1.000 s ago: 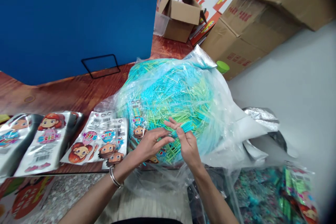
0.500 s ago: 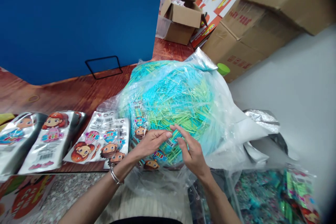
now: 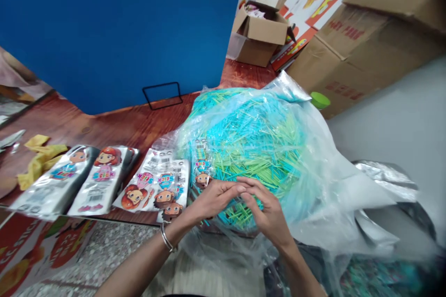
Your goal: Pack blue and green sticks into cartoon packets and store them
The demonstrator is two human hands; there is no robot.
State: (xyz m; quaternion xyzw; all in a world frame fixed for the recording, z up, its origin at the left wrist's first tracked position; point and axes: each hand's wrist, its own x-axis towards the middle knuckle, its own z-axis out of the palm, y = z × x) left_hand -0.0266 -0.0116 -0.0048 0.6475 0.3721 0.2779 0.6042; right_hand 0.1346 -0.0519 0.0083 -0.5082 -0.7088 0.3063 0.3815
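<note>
A big clear plastic bag (image 3: 324, 181) holds a heap of thin blue and green sticks (image 3: 251, 144). My left hand (image 3: 214, 197) and my right hand (image 3: 266, 211) meet at the near edge of the heap, fingertips together on the sticks. Both hands have their fingers curled and pinched; what they grip is hidden between them. A printed cartoon packet (image 3: 202, 167) lies on the heap just beyond my left hand. A metal bangle (image 3: 166, 237) circles my left wrist.
Printed cartoon packets (image 3: 156, 185) lie in a row on the wooden table (image 3: 114, 125), with more packets (image 3: 75, 178) and a yellow cloth (image 3: 38, 158) at the left. Cardboard boxes (image 3: 351, 51) stand at the back right. A silver foil bag (image 3: 390, 181) lies at the right.
Both hands have drawn together and lower on the heap, fingers now curled instead of spread. The view has swung left, showing the yellow cloth.
</note>
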